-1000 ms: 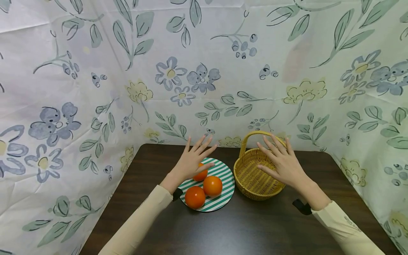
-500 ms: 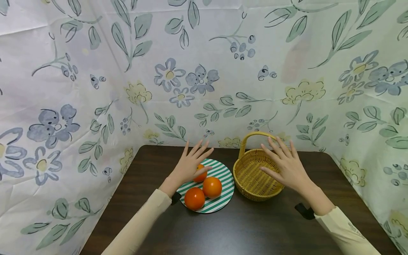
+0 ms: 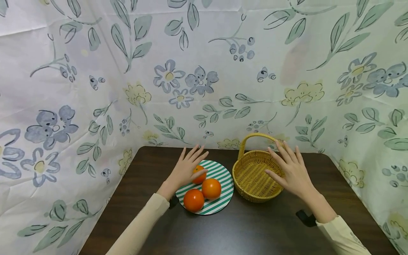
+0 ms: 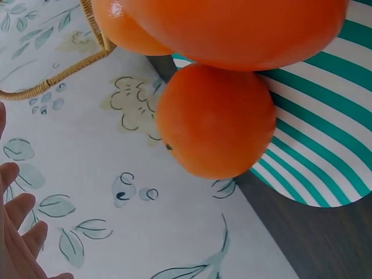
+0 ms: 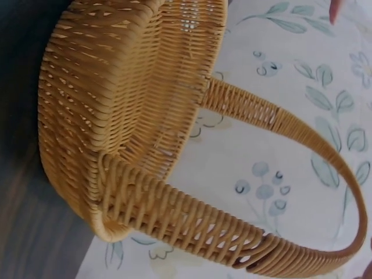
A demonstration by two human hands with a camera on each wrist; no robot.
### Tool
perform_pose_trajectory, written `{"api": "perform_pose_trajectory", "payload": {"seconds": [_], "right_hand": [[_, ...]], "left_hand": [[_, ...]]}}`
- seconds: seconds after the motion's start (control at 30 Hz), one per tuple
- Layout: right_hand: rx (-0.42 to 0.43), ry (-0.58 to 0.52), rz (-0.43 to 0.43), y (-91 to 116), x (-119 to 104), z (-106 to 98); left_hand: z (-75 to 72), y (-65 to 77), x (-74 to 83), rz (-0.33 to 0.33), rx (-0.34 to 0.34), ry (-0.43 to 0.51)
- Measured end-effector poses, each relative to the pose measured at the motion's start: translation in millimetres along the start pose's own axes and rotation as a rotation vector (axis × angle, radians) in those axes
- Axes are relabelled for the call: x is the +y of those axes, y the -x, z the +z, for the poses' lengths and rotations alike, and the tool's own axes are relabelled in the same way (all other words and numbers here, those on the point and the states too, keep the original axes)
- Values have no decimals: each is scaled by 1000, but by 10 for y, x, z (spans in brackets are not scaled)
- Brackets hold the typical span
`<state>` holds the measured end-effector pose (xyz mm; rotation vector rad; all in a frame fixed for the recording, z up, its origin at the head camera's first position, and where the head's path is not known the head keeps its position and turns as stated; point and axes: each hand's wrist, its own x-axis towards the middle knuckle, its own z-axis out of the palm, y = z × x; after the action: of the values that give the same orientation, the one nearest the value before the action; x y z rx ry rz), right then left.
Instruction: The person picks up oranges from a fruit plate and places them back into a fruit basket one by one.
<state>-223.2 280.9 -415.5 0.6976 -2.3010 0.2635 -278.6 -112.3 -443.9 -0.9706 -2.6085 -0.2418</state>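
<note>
My left hand (image 3: pixel 182 170) hovers above the left side of a green-and-white striped plate (image 3: pixel 227 179), fingers spread and holding nothing. On that plate lie a redder front fruit (image 3: pixel 193 200), a middle fruit (image 3: pixel 211 188) and a back fruit (image 3: pixel 199 176), all smooth, round and orange-coloured. The hand partly covers the back fruit in the head view. Fingers of the left hand (image 4: pixel 26 244) show at the left wrist view's edge, apart from the fruit. A yellow wicker basket (image 3: pixel 243 191) stands right of the plate. My right hand (image 3: pixel 294 174) hovers over its right side, fingers spread, hiding part of its rim and handle (image 5: pixel 186 218).
Plate and basket stand side by side on a dark brown wooden table (image 3: pixel 229 233). Floral cloth (image 3: pixel 236 81) hangs behind the table and along both sides. The basket's tall arched handle rises above its bowl. Black bands (image 3: pixel 306 218) sit at the wrists.
My right hand has drifted a little right and downward in the head view, and my left hand slightly left and down. The head view has shifted slightly; fruits, plate and basket stay in place.
</note>
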Motion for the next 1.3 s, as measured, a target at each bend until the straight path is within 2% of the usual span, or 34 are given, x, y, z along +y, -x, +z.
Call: {"api": "perform_pose_trajectory", "payload": {"seconds": [0.37, 0.57, 0.97, 1.17, 1.3], "right_hand": [[104, -34, 31, 128, 38, 22], [94, -49, 73, 213, 75, 20], [69, -58, 140, 358, 114, 38], [104, -68, 148, 439, 154, 71], [96, -84, 171, 492, 170, 92]], "left_hand": [[100, 70, -72, -27, -4, 34], [147, 99, -93, -19, 3, 60], [289, 158, -174, -64, -7, 97], [379, 210, -221, -97, -35, 111], [429, 240, -247, -106, -34, 135]]}}
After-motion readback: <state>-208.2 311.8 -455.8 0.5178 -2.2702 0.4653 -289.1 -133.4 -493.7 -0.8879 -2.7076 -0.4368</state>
